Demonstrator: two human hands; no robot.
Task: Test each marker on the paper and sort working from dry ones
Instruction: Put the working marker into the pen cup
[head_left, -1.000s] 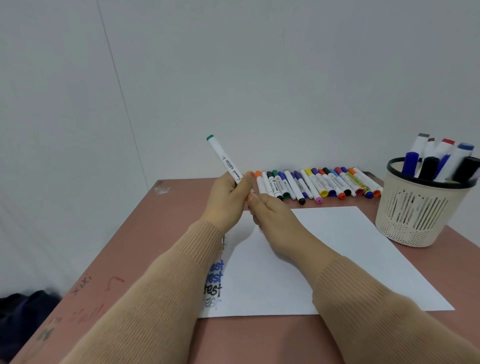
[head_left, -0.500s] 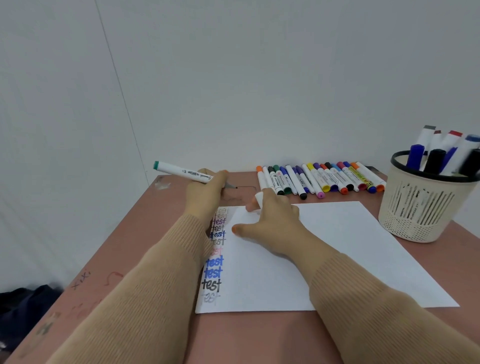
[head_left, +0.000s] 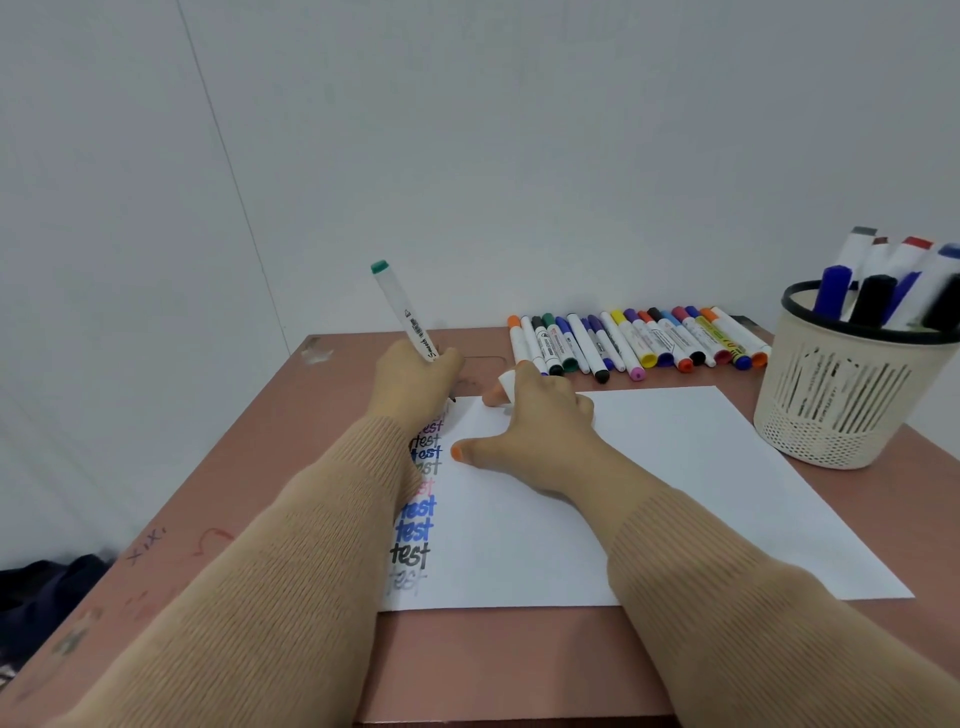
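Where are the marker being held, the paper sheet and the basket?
held marker (head_left: 405, 313), head view, middle of its white barrel
paper (head_left: 727, 493), head view, bare area right of the arm
basket (head_left: 841, 395), head view, slatted front wall

Scene evenly and softly lit; no single source can be placed. The wall (head_left: 519, 130) is rendered flat pale grey, without glare. Only faint, diffuse shadows are seen: under the right hand (head_left: 540, 431) on the paper (head_left: 701, 493), and at the foot of the basket (head_left: 841, 415) by the right edge of the table (head_left: 519, 665). Wide-angle stretching is noted at the frame edges; the sleeves (head_left: 234, 597) are enlarged. The markers (head_left: 878, 299) in the basket are slightly smeared.
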